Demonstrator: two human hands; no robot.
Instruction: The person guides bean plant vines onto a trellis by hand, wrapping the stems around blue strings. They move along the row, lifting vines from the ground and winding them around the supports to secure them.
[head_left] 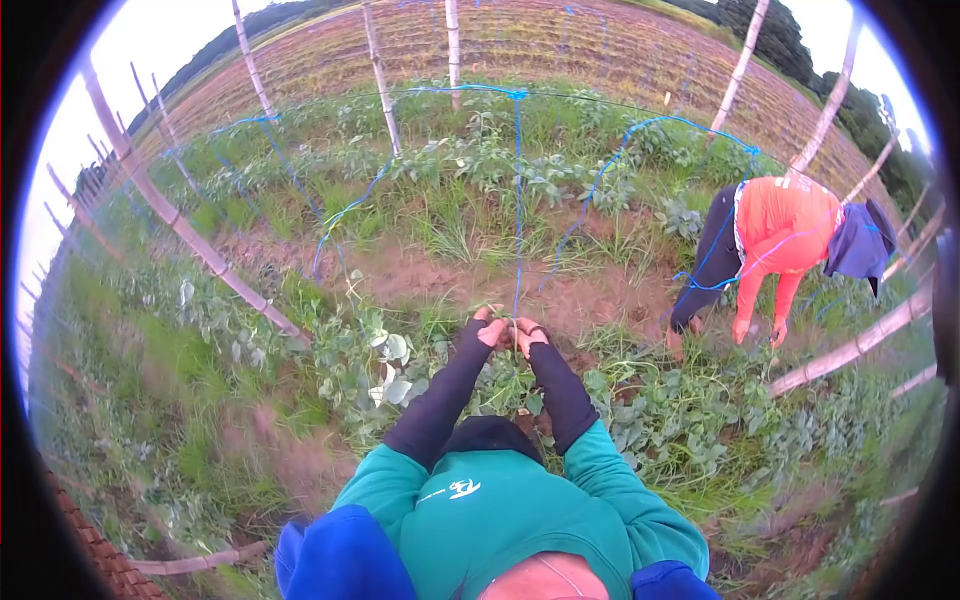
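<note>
A blue string hangs down from a horizontal line and ends between my two hands. My left hand is closed at the string's lower end, fingers bent inward. Right beside it, my right hand pinches at the same spot. A thin pale stem seems to run between the fingers, but it is too small to make out clearly. Dark sleeves cover both forearms. Below and around the hands grow leafy green plants, with broad pale leaves to the left.
At right, a co-worker in an orange top bends over the plants, both hands low. Slanted wooden poles stand on both sides. A blue line spans the row behind. Bare reddish soil lies between the rows.
</note>
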